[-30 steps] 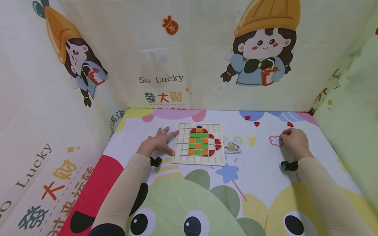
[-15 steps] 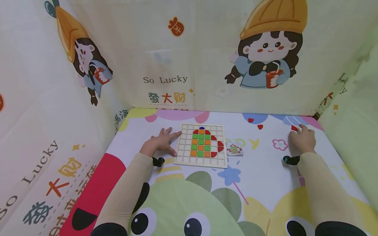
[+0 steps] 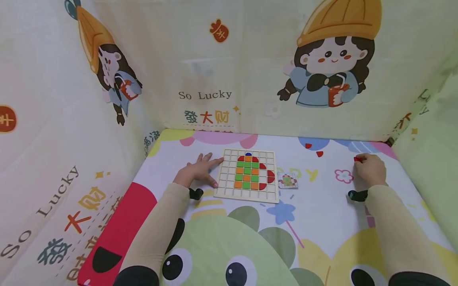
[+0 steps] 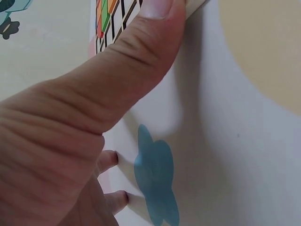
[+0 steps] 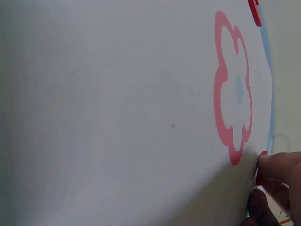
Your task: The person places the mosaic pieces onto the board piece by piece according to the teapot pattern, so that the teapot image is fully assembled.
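The wooden grid board (image 3: 226, 190) lies on the table, with orange, green and red pieces and one blue piece forming a shape in its cells. My left hand (image 3: 197, 171) rests at the board's left edge, fingers spread; in the left wrist view its thumb (image 4: 136, 52) touches the board's rim. Over to the right, my right hand (image 3: 371, 171) pinches a small red piece (image 3: 356, 159). In the right wrist view that red piece (image 5: 260, 178) shows partly behind the fingers. A small pattern card (image 3: 288, 180) lies against the board's right side.
Two loose red pieces, one farther back (image 3: 308, 146) and one nearer (image 3: 320, 153), lie near the table's back edge. A printed cloth wall (image 3: 261, 79) rises behind the table, with more cloth at both sides. The tablecloth (image 3: 322, 210) has cartoon prints.
My right hand reached out to the red piece at the back right, then drew back slightly with it pinched. My left hand stayed at the board. The head view shifted a little.
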The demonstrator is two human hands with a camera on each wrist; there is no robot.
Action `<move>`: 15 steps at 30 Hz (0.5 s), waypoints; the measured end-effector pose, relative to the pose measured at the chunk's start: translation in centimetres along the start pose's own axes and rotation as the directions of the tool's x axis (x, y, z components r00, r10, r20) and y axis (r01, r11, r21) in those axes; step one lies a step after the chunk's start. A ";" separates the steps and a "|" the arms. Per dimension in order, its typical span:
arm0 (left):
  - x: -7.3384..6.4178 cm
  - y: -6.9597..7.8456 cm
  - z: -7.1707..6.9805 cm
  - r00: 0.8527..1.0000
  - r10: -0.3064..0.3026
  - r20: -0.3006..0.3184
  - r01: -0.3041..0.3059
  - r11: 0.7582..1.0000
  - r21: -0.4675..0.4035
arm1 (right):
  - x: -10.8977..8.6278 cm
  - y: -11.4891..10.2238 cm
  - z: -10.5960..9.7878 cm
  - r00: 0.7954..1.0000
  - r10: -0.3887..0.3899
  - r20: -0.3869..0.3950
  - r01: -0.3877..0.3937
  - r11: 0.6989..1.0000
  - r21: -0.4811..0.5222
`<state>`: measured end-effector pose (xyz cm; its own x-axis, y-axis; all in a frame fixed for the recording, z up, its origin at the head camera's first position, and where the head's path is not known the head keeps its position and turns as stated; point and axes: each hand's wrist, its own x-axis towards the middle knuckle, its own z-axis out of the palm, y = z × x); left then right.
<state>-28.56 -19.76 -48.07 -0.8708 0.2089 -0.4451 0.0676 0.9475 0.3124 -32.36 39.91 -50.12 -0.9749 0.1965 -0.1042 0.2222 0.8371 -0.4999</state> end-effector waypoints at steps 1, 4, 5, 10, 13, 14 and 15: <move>0.1 0.1 0.0 1.000 0.000 0.001 0.000 1.000 -0.003 | -0.1 0.0 -0.1 1.000 0.003 -0.003 -0.003 1.000 0.008; 0.2 0.2 0.0 1.000 -0.003 0.005 0.003 1.000 0.000 | -0.4 -0.2 -0.3 1.000 0.013 0.016 -0.013 1.000 0.018; 0.3 0.1 0.1 1.000 -0.004 0.005 0.004 1.000 0.005 | -0.5 -0.3 -0.4 1.000 0.010 0.029 -0.011 1.000 0.014; 0.4 -0.2 0.1 1.000 0.003 -0.002 -0.003 1.000 0.027 | -0.8 -1.3 -0.7 0.993 -0.034 0.113 0.035 0.999 -0.008; 0.3 -0.2 0.1 1.000 0.007 -0.004 -0.007 1.000 0.024 | -0.9 -1.8 -0.8 0.987 -0.050 0.155 0.054 0.998 -0.016; 0.3 -0.1 0.0 1.000 0.007 -0.003 -0.007 1.000 0.022 | -0.9 -1.9 -0.7 0.984 -0.049 0.169 0.053 0.998 -0.022; 0.3 -0.1 0.0 1.000 0.008 -0.002 -0.008 1.000 0.020 | -1.0 -2.0 -0.7 0.982 -0.050 0.183 0.056 0.998 -0.029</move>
<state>-28.80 -19.78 -48.26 -0.8710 0.2159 -0.4413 0.0840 0.9505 0.2992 -31.86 38.41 -48.44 -0.9704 0.0576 -0.2346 0.1672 0.8611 -0.4802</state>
